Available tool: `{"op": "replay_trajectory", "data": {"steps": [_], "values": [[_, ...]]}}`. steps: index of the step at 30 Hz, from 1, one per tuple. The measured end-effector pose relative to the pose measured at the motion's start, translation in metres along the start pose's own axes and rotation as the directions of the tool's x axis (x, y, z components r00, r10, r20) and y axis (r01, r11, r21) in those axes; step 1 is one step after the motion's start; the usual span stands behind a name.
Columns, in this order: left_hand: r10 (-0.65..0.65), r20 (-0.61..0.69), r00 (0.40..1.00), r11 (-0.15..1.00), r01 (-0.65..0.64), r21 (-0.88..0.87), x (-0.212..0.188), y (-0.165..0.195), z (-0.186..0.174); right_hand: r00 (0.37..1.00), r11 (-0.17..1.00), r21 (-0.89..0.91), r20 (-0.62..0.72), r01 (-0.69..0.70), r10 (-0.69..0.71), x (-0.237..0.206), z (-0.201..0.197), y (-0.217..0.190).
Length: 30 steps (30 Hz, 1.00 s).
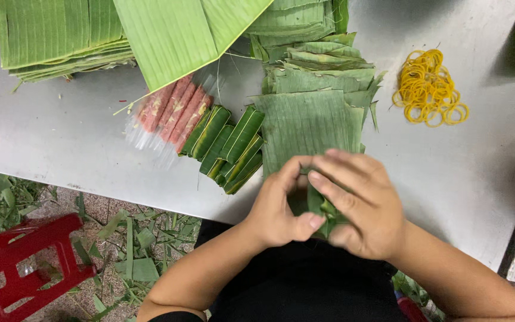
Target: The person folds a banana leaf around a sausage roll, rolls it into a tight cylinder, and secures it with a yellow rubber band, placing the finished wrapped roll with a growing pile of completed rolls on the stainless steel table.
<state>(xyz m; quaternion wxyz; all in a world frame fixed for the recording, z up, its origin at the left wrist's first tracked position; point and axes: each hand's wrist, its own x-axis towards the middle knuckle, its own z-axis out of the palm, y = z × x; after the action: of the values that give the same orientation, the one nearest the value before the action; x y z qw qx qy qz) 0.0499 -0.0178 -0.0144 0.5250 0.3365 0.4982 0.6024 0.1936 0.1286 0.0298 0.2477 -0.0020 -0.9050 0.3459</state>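
Step in hand, as judged from the frame: folding a banana-leaf wrap. Both hands meet at the near edge of the steel table [78,137], just below the stack of cut leaf sheets [308,122]. The left hand [278,209] is curled, thumb tip pressed against the leaf parcel [323,211]; the right hand [365,206] lies over it, fingers closed around the folded end. Both grips are shut on the parcel (most of it is hidden under the fingers).

Orientation: the visible part of the parcel appears to run away from the person, long axis roughly near-to-far, folded end toward the body. The full length cannot be read.

Next move, as a judgement: the fold would need holding tight by one hand while the other frees itself; a slack grip would let the leaf spring open.

Nearby: finished leaf-wrapped rolls [230,149] lie left of the stack, touching pink sausage sticks in clear film [171,110]. Yellow rubber bands [429,88] lie well to the right.
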Motion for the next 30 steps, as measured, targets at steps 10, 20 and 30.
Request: {"op": "replay_trajectory", "data": {"steps": [10, 20, 30], "values": [[-0.188, 0.366, 0.911, 0.838, 0.343, -0.424, -0.010, -0.057, -0.003, 0.996, 0.985, 0.158, -0.023, -0.076, 0.081, -0.008, -0.003, -0.005], [-0.139, 0.203, 0.969, 0.967, 0.177, -0.185, 0.005, 0.010, -0.009, 0.987, 0.981, 0.110, 0.001, -0.158, 0.159, -0.010, -0.008, 0.009], [0.279, 0.432, 0.858, 0.137, -0.480, 0.866, 0.002, 0.043, -0.006, 0.617, 0.065, 0.779, 0.440, -0.624, 0.652, -0.053, 0.012, 0.041]]}}
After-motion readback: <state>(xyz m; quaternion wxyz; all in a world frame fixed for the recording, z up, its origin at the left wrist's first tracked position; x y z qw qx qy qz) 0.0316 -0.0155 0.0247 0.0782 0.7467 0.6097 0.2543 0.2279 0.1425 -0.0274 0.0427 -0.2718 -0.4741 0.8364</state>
